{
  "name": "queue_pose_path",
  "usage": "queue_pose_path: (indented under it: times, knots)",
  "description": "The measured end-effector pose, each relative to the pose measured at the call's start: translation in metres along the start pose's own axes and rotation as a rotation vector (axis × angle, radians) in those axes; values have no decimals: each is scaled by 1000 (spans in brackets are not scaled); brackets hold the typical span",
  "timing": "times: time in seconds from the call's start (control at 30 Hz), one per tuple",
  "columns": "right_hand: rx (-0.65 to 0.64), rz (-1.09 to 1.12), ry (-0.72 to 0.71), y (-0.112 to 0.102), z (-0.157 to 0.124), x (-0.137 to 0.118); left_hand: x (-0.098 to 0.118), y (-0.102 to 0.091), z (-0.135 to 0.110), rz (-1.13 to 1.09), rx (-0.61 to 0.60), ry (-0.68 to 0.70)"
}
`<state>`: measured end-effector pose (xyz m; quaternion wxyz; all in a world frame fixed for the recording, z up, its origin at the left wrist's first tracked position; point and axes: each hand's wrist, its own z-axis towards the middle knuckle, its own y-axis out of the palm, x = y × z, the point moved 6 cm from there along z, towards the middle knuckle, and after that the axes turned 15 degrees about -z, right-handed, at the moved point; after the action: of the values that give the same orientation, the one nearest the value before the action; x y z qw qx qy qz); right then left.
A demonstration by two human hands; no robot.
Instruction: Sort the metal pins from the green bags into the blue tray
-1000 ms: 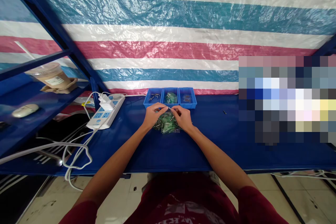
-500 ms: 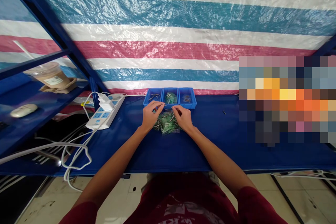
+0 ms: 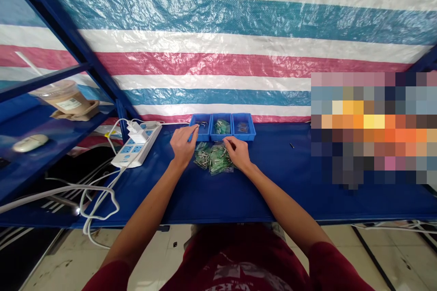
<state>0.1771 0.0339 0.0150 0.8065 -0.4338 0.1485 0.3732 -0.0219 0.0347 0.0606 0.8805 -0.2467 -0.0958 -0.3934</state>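
A heap of small green pieces with metal pins (image 3: 212, 158) lies on the blue table (image 3: 273, 182). My right hand (image 3: 238, 153) rests at the heap's right edge, its fingers pinched on pieces there. My left hand (image 3: 183, 141) reaches left of the heap to the front edge of the left blue bin (image 3: 200, 127), fingertips pinched together on a small metal pin. The middle blue bin (image 3: 221, 127) holds green pieces and the right blue bin (image 3: 243, 127) holds a few small parts.
A white power strip (image 3: 137, 146) with a plugged adapter lies to the left, its white cables (image 3: 92, 195) looping off the table edge. A cup with a straw (image 3: 66, 97) and a mouse (image 3: 25, 142) sit on the left shelf. A striped tarp (image 3: 218, 45) hangs behind.
My left hand has left the heap and moved up and to the left, to the left bin. My right hand has stayed at the heap's right edge.
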Motion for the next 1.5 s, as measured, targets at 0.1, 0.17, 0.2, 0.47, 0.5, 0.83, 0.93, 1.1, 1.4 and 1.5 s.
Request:
queue_pose_path:
  times: [0.1, 0.17, 0.2, 0.47, 0.5, 0.83, 0.93, 1.1, 1.4, 1.5]
  knots:
    - [3, 8, -6, 0, 0, -1, -16, 17, -1, 109, -211, -108]
    - [6, 5, -6, -1, 0, -1, -21, 23, -3, 131, -285, -148]
    - [7, 2, -3, -1, 0, -1, -21, 25, -3, 124, -307, -151]
    - [35, -30, 26, -5, 3, 4, 5, 43, -13, -205, -584, 16]
    - [40, -34, 35, -6, 4, 5, 9, 46, -15, -255, -650, 23]
    - [38, -50, 70, -8, 5, 9, 33, 51, -28, -356, -1122, -106]
    - [37, -54, 70, -8, 5, 9, 32, 53, -32, -323, -1168, -97]
    - [26, -58, 70, -7, 5, 8, 27, 54, -37, -301, -1193, -106]
    - [32, -55, 74, -7, 5, 9, 32, 50, -28, -369, -1128, -56]
    - [29, -48, 68, -6, 5, 9, 30, 49, -27, -409, -1083, -24]
